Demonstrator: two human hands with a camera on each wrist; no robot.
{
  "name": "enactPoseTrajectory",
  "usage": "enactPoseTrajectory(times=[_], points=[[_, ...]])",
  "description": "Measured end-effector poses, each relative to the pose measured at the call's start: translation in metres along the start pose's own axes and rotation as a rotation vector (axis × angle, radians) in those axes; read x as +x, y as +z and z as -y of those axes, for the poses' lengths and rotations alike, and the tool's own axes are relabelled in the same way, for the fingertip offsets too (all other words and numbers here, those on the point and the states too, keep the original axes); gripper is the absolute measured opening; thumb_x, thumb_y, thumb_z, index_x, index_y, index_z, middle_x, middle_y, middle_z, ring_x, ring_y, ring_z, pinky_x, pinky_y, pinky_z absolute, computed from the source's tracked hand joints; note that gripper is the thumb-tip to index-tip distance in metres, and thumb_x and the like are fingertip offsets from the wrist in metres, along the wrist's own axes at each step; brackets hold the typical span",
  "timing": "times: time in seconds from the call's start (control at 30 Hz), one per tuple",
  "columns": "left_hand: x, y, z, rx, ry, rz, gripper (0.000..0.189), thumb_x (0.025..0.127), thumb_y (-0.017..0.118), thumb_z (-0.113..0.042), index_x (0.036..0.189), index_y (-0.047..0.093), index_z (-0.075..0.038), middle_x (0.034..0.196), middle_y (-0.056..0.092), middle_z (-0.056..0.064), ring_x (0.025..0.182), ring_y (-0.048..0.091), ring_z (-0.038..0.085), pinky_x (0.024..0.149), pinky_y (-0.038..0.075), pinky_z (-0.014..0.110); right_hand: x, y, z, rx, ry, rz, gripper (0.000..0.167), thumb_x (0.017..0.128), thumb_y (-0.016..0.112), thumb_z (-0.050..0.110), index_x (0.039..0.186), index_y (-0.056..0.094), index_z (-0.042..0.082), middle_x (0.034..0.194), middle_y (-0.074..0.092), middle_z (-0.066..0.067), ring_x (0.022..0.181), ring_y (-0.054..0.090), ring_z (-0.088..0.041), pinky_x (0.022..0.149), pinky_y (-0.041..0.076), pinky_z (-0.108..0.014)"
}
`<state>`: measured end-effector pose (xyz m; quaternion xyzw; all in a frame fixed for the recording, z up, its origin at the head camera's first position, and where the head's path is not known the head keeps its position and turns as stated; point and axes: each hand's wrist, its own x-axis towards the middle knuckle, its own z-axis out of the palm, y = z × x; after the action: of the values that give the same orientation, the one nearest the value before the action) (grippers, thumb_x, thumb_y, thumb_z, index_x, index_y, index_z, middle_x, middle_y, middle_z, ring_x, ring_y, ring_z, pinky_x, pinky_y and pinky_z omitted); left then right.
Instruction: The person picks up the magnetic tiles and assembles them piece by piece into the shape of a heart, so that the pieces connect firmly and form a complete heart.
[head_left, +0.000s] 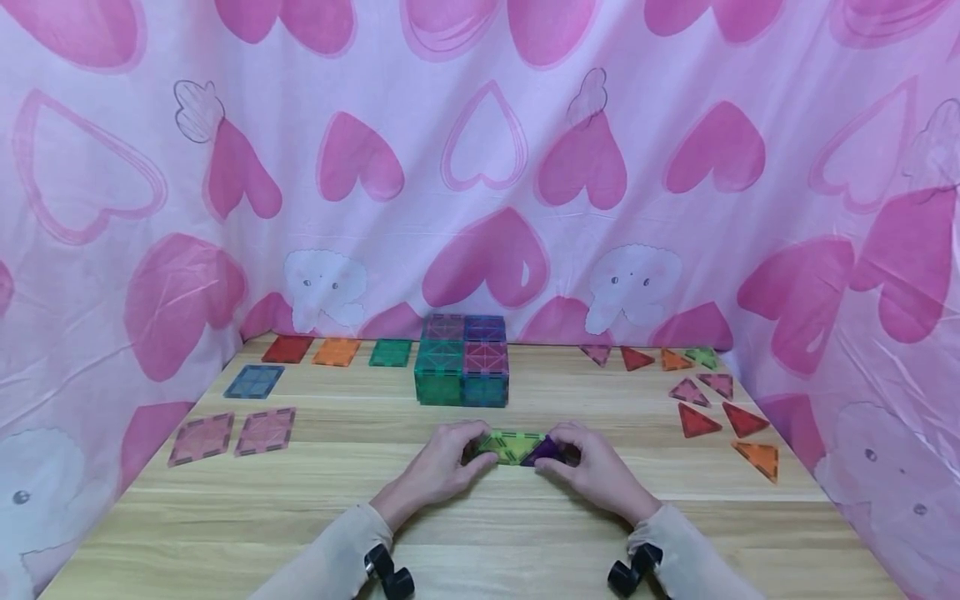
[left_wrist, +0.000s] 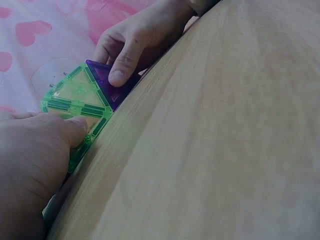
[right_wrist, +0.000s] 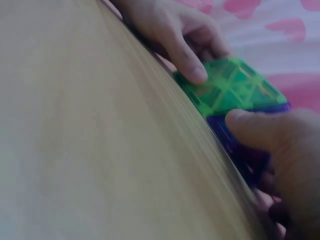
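Near the table's middle my left hand (head_left: 446, 460) pinches light-green translucent magnetic tiles (head_left: 512, 447), with the thumb on the near face. The green part looks like triangles joined edge to edge in the left wrist view. A purple triangular magnetic tile (left_wrist: 104, 84) lies against its slanted edge, and my right hand (head_left: 597, 471) pinches that tile between thumb and fingers. The lower edges of the tiles are at the tabletop. Several fingers of both hands are hidden behind the tiles. Beyond the hands stands a block of green, blue and pink magnetic tiles (head_left: 439, 388).
On the left of the wooden table (head_left: 337, 533) lie square tiles: red, orange, green, a blue tile (head_left: 254, 382) and two pink tiles (head_left: 201, 438). Several triangular tiles are spread at the right, among them an orange triangle (head_left: 759, 458). A heart-patterned curtain (head_left: 480, 167) encloses the table.
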<state>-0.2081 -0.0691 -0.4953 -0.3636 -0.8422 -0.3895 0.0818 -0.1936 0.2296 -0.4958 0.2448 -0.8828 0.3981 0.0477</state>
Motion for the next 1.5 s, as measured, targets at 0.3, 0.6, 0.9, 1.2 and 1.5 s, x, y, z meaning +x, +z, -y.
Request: enactPoseTrajectory(times=[0.3, 0.6, 0.9, 1.2, 1.5], points=[[-0.002, 0.001, 0.000, -0.062, -0.003, 0.016, 0.016, 0.100, 0.084, -0.011, 0.113, 0.075, -0.015, 0.098, 0.073, -0.007, 0.085, 0.065, 0.002, 0.075, 0.059, 0.022, -0.001, -0.024, -0.020, 0.096, 0.076, 0.065, 0.008, 0.101, 0.084, 0.031, 0.109, 0.083, 0.033, 0.107, 0.076, 0.011, 0.099, 0.067, -0.013, 0.088, 0.053, -0.030], [0.001, 0.003, -0.001, -0.072, 0.008, 0.010, 0.011, 0.102, 0.081, -0.009, 0.110, 0.077, -0.014, 0.098, 0.073, -0.008, 0.085, 0.066, 0.002, 0.075, 0.059, 0.023, -0.006, -0.055, -0.055, -0.075, 0.134, -0.140, 0.015, 0.103, 0.083, 0.020, 0.118, 0.081, 0.022, 0.112, 0.077, 0.005, 0.101, 0.068, -0.012, 0.088, 0.055, -0.029], [0.001, 0.002, 0.000, -0.078, -0.012, 0.023, 0.011, 0.102, 0.080, -0.007, 0.109, 0.076, -0.014, 0.097, 0.073, -0.009, 0.085, 0.066, 0.002, 0.076, 0.059, 0.023, -0.006, -0.060, -0.061, -0.149, 0.226, -0.294, 0.024, 0.103, 0.078, 0.006, 0.126, 0.077, 0.005, 0.105, 0.070, -0.009, 0.091, 0.062, -0.020, 0.076, 0.051, -0.027], [0.003, 0.001, 0.000, -0.070, -0.029, 0.033, 0.012, 0.102, 0.080, -0.007, 0.110, 0.076, -0.016, 0.098, 0.073, -0.010, 0.086, 0.066, 0.002, 0.077, 0.059, 0.023, 0.016, -0.047, -0.053, -0.185, 0.196, -0.322, 0.025, 0.099, 0.085, 0.010, 0.123, 0.078, 0.005, 0.096, 0.071, -0.005, 0.085, 0.062, -0.018, 0.075, 0.051, -0.028], [0.003, 0.003, 0.001, -0.068, -0.021, 0.033, 0.012, 0.101, 0.080, -0.006, 0.109, 0.076, -0.015, 0.096, 0.073, -0.009, 0.085, 0.066, 0.001, 0.076, 0.059, 0.023, 0.054, -0.030, -0.047, -0.190, 0.224, -0.341, 0.022, 0.101, 0.084, 0.014, 0.120, 0.081, 0.002, 0.094, 0.074, -0.007, 0.082, 0.063, -0.018, 0.074, 0.052, -0.031]])
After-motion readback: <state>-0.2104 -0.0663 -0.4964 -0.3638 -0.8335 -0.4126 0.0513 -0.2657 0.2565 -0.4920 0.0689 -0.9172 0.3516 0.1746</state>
